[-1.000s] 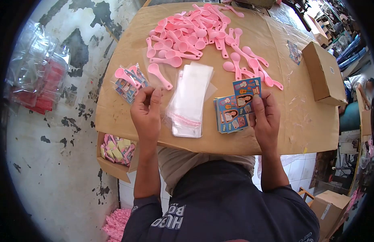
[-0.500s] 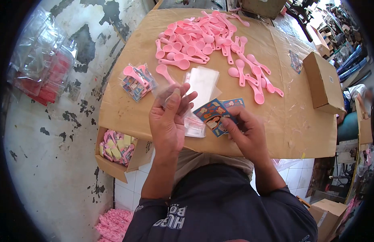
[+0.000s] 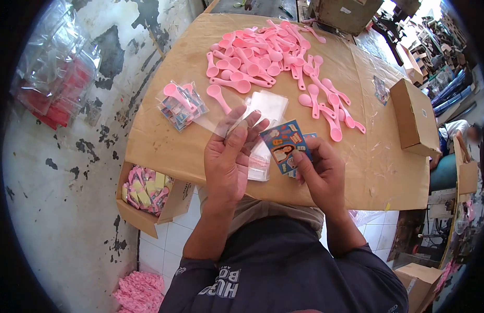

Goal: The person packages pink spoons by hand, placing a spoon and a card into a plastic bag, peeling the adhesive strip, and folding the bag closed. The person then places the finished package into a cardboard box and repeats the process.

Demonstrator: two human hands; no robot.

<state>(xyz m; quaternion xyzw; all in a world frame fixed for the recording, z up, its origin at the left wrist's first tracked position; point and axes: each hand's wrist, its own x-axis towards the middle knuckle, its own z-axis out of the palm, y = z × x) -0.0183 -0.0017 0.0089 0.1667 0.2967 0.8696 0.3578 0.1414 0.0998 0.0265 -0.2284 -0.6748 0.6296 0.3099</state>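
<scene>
My left hand (image 3: 225,164) pinches a thin clear plastic bag (image 3: 211,124) between thumb and fingertips. Blue printed cards (image 3: 285,147) are in my right hand (image 3: 324,172), the front one face up with its corner close to the bag. Beneath and between my hands lies a stack of clear plastic bags (image 3: 270,104). One pink measuring spoon (image 3: 217,97) rests just beyond my left fingers. Left of it are filled clear packets (image 3: 180,108) with pink spoons and blue cards inside. A big heap of pink spoons (image 3: 252,60) covers the table's far side.
A smaller group of spoons (image 3: 331,107) lies right of centre on the brown-covered table (image 3: 378,172). A cardboard box (image 3: 411,117) stands at the right edge. An open box of packets (image 3: 145,193) sits below the left edge. Another person (image 3: 453,130) is at far right.
The cards in my right hand have turned more upright and face me more fully. The bag in my left hand now stretches out to the left. The view has shifted slightly.
</scene>
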